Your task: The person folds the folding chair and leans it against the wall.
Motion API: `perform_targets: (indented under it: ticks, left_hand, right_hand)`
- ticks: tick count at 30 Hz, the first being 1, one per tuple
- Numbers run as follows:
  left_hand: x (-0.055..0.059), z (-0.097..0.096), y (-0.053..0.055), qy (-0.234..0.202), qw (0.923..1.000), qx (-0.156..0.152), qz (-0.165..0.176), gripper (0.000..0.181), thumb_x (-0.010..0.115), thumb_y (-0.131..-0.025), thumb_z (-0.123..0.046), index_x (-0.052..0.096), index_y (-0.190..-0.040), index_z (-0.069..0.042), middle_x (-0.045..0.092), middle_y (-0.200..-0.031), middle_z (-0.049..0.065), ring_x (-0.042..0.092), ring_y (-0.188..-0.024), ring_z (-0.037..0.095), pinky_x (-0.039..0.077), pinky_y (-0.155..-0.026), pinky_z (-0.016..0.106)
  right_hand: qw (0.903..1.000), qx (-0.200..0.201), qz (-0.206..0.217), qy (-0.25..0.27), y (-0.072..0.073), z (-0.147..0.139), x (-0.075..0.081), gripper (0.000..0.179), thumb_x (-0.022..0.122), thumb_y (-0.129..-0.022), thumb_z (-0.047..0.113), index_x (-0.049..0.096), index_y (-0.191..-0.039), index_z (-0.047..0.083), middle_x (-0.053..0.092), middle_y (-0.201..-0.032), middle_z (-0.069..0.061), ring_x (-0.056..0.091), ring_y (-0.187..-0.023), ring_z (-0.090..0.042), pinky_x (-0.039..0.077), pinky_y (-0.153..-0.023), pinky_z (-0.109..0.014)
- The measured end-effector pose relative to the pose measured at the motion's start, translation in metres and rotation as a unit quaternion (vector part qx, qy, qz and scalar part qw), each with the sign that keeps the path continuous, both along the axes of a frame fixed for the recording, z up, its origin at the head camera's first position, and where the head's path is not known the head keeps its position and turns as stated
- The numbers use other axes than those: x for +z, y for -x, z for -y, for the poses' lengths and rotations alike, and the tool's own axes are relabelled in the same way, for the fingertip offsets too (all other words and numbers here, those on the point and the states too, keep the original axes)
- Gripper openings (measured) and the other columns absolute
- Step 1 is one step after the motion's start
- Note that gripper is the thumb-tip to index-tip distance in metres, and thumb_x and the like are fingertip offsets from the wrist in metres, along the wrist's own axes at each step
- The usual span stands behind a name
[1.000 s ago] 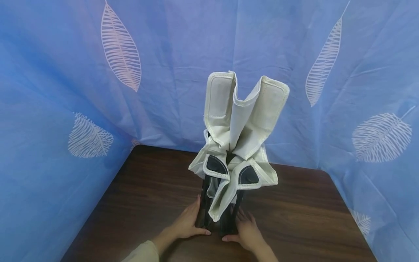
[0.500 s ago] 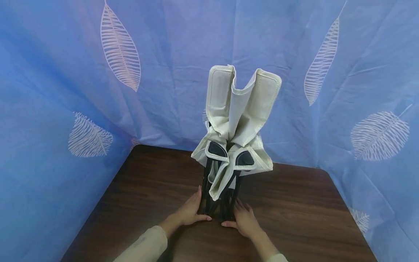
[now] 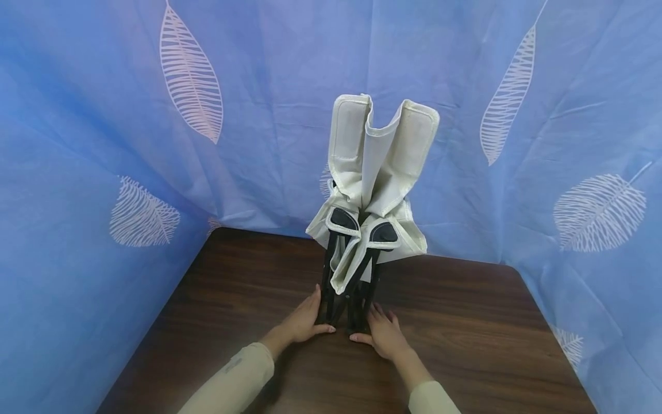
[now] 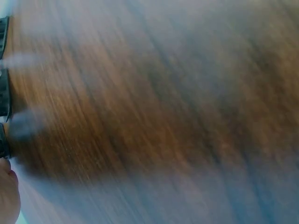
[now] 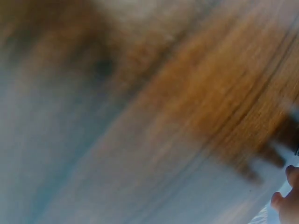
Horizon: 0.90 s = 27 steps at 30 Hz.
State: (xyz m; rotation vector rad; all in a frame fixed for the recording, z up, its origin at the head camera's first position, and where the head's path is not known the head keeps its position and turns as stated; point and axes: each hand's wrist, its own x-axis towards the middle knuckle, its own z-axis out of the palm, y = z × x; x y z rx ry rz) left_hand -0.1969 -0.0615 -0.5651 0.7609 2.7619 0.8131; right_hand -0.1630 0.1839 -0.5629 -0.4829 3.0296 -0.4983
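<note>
A folded camp chair (image 3: 347, 138) with off-white fabric and a black frame stands upright on the table in the head view. Low down on its left, my left hand (image 3: 302, 320) lies against the black legs, fingers straight along the side and thumb across the front. My right hand (image 3: 385, 336) rests the same way against the legs on the right, fingers extended. Black leg ends (image 4: 4, 95) show at the left edge of the left wrist view, with part of the hand (image 4: 8, 198) below. Only a few fingertips (image 5: 292, 179) appear in the right wrist view.
The dark brown wooden table (image 3: 465, 345) has rounded far corners. Blue cloth (image 3: 269, 115) printed with white leaves hangs behind the table and on both sides. Both wrist views mostly show wood grain, much of it blurred.
Both hands and the camp chair have moved away from me, toward the back of the table. More of the black legs and of my pale sleeves now shows.
</note>
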Motion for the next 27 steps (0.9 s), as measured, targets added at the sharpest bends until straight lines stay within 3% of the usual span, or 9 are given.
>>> perform_targets:
  ticks: [7, 12, 19, 27]
  left_hand:
    - [-0.004, -0.007, 0.006, -0.006, 0.9997, 0.019, 0.017, 0.101, 0.061, -0.092, -0.048, 0.001, -0.152, 0.008, 0.009, -0.161, 0.025, 0.022, -0.147, 0.037, 0.026, -0.119, 0.050]
    - [0.000, -0.009, 0.014, -0.008, 0.9996, 0.024, 0.016, 0.099, 0.062, -0.092, -0.045, 0.004, -0.151, 0.009, 0.011, -0.160, 0.026, 0.020, -0.148, 0.036, 0.023, -0.120, 0.051]
    - [0.001, -0.013, 0.025, 0.035, 0.9988, 0.030, 0.020, 0.094, 0.054, -0.094, -0.051, 0.006, -0.153, 0.005, 0.009, -0.162, 0.021, 0.016, -0.150, 0.031, 0.021, -0.122, 0.045]
    - [0.004, -0.019, 0.035, 0.063, 0.9963, 0.058, 0.005, 0.090, 0.052, -0.096, -0.049, 0.009, -0.153, 0.004, 0.013, -0.162, 0.019, 0.019, -0.150, 0.029, 0.020, -0.123, 0.042]
  right_hand:
    - [0.9995, -0.018, 0.020, -0.018, 0.014, 0.000, 0.000, 0.096, 0.057, -0.083, 0.065, 0.028, -0.152, 0.005, 0.030, -0.157, -0.017, 0.031, -0.144, -0.039, 0.024, -0.111, -0.068]
    - [0.9991, -0.021, 0.026, -0.027, 0.025, 0.001, 0.001, 0.097, 0.057, -0.083, 0.065, 0.025, -0.153, 0.004, 0.028, -0.158, -0.017, 0.030, -0.144, -0.039, 0.024, -0.112, -0.067]
    - [0.9962, -0.048, 0.039, -0.061, 0.030, 0.002, 0.004, 0.092, 0.050, -0.086, 0.067, 0.030, -0.152, 0.006, 0.025, -0.160, -0.014, 0.025, -0.147, -0.036, 0.019, -0.116, -0.063]
    - [0.9961, -0.060, 0.029, -0.058, 0.034, 0.009, 0.003, 0.081, 0.045, -0.092, 0.061, 0.038, -0.147, 0.002, 0.028, -0.158, -0.015, 0.024, -0.148, -0.034, 0.018, -0.118, -0.060]
